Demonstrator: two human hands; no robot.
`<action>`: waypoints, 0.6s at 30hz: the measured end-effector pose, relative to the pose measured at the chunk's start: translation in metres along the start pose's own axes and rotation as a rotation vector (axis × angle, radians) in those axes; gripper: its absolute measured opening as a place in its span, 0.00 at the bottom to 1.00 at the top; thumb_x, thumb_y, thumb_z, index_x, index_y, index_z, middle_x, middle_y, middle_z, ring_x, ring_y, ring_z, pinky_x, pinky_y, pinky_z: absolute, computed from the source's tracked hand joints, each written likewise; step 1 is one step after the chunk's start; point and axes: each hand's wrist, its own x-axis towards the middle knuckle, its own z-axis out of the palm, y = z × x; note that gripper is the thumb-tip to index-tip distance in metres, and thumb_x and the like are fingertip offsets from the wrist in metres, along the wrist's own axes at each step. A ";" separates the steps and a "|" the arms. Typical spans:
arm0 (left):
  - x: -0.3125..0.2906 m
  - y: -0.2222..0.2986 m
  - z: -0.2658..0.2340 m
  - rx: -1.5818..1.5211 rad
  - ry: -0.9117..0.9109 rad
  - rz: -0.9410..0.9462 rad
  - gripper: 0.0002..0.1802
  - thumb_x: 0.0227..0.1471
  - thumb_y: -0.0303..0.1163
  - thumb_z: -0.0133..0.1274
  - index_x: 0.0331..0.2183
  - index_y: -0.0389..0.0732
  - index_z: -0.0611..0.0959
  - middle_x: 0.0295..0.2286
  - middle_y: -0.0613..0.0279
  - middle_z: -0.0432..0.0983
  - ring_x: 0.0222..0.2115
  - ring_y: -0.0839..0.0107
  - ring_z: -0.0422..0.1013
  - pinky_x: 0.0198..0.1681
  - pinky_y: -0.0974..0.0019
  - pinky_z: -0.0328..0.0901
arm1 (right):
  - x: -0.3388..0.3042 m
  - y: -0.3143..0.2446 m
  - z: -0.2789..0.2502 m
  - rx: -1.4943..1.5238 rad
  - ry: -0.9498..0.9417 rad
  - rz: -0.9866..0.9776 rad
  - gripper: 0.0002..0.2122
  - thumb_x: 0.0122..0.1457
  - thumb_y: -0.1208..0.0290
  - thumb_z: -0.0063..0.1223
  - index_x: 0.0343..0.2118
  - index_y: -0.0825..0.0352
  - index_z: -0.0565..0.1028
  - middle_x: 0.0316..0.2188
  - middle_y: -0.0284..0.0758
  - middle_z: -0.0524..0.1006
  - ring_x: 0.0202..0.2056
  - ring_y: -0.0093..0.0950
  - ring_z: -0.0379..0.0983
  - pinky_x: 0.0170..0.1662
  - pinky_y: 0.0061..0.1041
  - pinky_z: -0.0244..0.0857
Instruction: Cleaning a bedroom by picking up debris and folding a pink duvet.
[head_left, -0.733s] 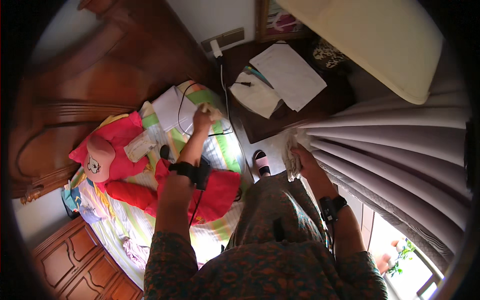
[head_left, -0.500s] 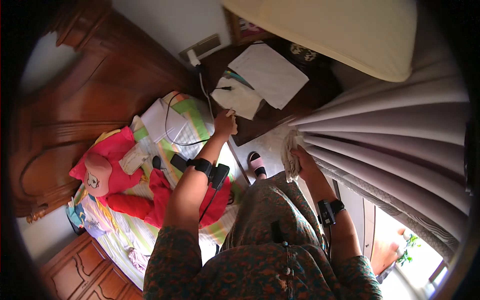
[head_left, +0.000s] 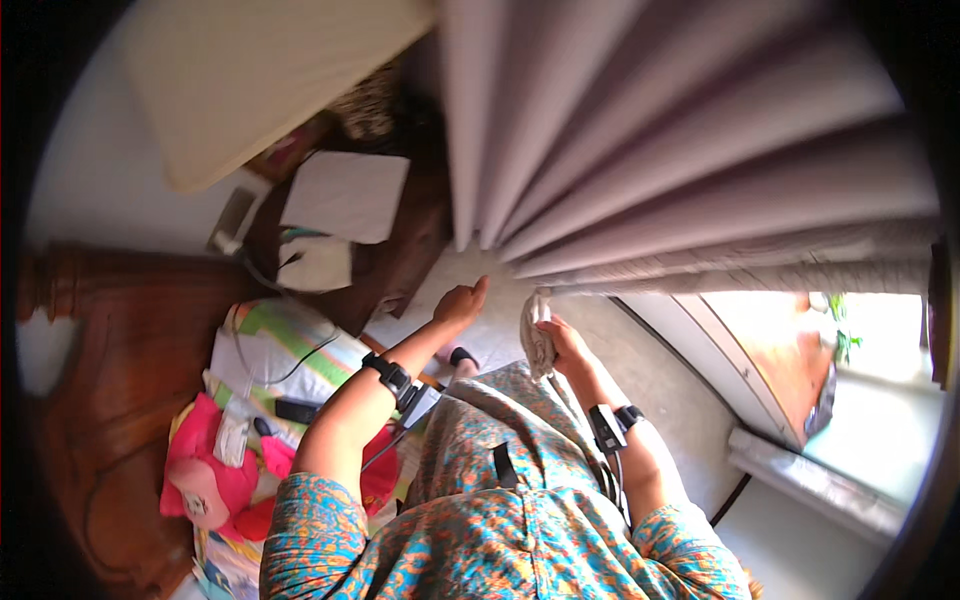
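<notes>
Our right hand [head_left: 565, 340] has its fingers closed around a pale crumpled cloth [head_left: 537, 335], held just below the hem of the grey curtain [head_left: 650, 150]. Our left hand [head_left: 460, 303] hangs in the air near it, fingers loosely curled and holding nothing, above the pale floor [head_left: 660, 380]. To the left, a dark wooden worktop [head_left: 390, 265] carries white papers [head_left: 345, 195], beside the bed [head_left: 270, 350].
</notes>
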 end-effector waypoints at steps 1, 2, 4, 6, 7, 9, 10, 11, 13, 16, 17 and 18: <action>-0.001 0.011 0.014 -0.077 -0.072 -0.081 0.36 0.52 0.58 0.31 0.16 0.37 0.77 0.19 0.49 0.74 0.26 0.54 0.72 0.34 0.54 0.63 | -0.016 -0.004 0.000 0.025 0.005 -0.030 0.16 0.50 0.72 0.46 0.45 0.60 0.66 0.32 0.35 0.72 0.32 0.30 0.71 0.36 0.32 0.67; 0.003 0.017 0.034 -0.092 -0.136 -0.073 0.33 0.51 0.56 0.34 0.17 0.37 0.77 0.18 0.53 0.74 0.24 0.58 0.72 0.32 0.56 0.64 | -0.034 -0.009 -0.001 0.103 0.144 -0.013 0.14 0.49 0.74 0.44 0.42 0.63 0.67 0.27 0.34 0.72 0.28 0.28 0.70 0.32 0.28 0.67; 0.013 0.034 0.086 -0.110 -0.186 0.025 0.30 0.51 0.54 0.36 0.18 0.36 0.76 0.19 0.54 0.74 0.23 0.59 0.72 0.32 0.57 0.64 | -0.053 -0.004 -0.038 0.152 0.218 0.032 0.16 0.49 0.75 0.44 0.43 0.64 0.66 0.30 0.34 0.72 0.30 0.28 0.70 0.34 0.28 0.67; 0.009 0.080 0.123 -0.138 -0.278 0.104 0.24 0.49 0.48 0.41 0.23 0.36 0.77 0.20 0.54 0.75 0.23 0.60 0.72 0.32 0.59 0.64 | -0.072 0.004 -0.077 0.207 0.284 0.022 0.16 0.49 0.76 0.44 0.44 0.64 0.66 0.32 0.34 0.72 0.31 0.28 0.70 0.34 0.28 0.67; 0.006 0.104 0.136 -0.033 -0.279 0.170 0.24 0.49 0.48 0.41 0.25 0.36 0.78 0.22 0.52 0.75 0.26 0.58 0.72 0.33 0.58 0.64 | -0.080 0.008 -0.090 0.257 0.296 -0.011 0.17 0.49 0.76 0.44 0.45 0.64 0.66 0.32 0.34 0.72 0.32 0.27 0.70 0.35 0.28 0.67; 0.012 0.143 0.171 0.066 -0.245 0.290 0.24 0.48 0.49 0.42 0.31 0.36 0.78 0.29 0.49 0.74 0.33 0.55 0.71 0.38 0.57 0.63 | -0.092 0.019 -0.119 0.343 0.296 -0.073 0.18 0.50 0.77 0.43 0.47 0.65 0.65 0.34 0.34 0.72 0.32 0.27 0.70 0.36 0.27 0.68; 0.022 0.150 0.196 0.058 -0.206 0.336 0.25 0.48 0.50 0.42 0.34 0.36 0.77 0.33 0.48 0.74 0.36 0.54 0.70 0.40 0.57 0.63 | -0.100 0.024 -0.126 0.364 0.291 -0.088 0.18 0.50 0.78 0.42 0.47 0.65 0.65 0.34 0.33 0.72 0.32 0.27 0.70 0.36 0.26 0.68; 0.033 0.163 0.227 -0.014 -0.139 0.335 0.27 0.47 0.51 0.42 0.39 0.37 0.75 0.40 0.47 0.70 0.42 0.52 0.66 0.45 0.57 0.61 | -0.113 0.023 -0.131 0.390 0.294 -0.106 0.18 0.51 0.78 0.42 0.47 0.65 0.64 0.34 0.33 0.72 0.32 0.27 0.70 0.35 0.26 0.68; 0.007 0.249 0.233 0.062 -0.226 0.357 0.29 0.46 0.52 0.44 0.42 0.38 0.72 0.41 0.47 0.68 0.44 0.52 0.64 0.45 0.58 0.61 | -0.127 0.032 -0.156 0.422 0.308 -0.141 0.18 0.51 0.78 0.42 0.47 0.65 0.65 0.33 0.32 0.72 0.32 0.26 0.70 0.34 0.26 0.68; 0.015 0.343 0.257 -0.601 -0.722 0.316 0.45 0.42 0.51 0.53 0.55 0.41 0.52 0.43 0.47 0.64 0.38 0.65 0.67 0.31 0.67 0.65 | -0.132 0.047 -0.196 0.487 0.304 -0.202 0.14 0.51 0.74 0.44 0.42 0.65 0.68 0.31 0.34 0.74 0.30 0.29 0.72 0.32 0.30 0.69; 0.020 0.369 0.265 -0.620 -0.551 0.437 0.46 0.42 0.51 0.54 0.54 0.41 0.51 0.42 0.47 0.66 0.39 0.63 0.67 0.35 0.65 0.65 | -0.137 0.049 -0.202 0.480 0.299 -0.201 0.14 0.51 0.74 0.44 0.42 0.65 0.68 0.31 0.34 0.74 0.30 0.29 0.72 0.32 0.30 0.69; 0.024 0.392 0.275 -0.632 -0.379 0.550 0.46 0.41 0.51 0.55 0.53 0.42 0.49 0.41 0.47 0.67 0.39 0.62 0.67 0.38 0.63 0.64 | -0.141 0.049 -0.207 0.468 0.285 -0.242 0.14 0.50 0.74 0.44 0.42 0.64 0.68 0.31 0.34 0.74 0.30 0.29 0.72 0.33 0.30 0.69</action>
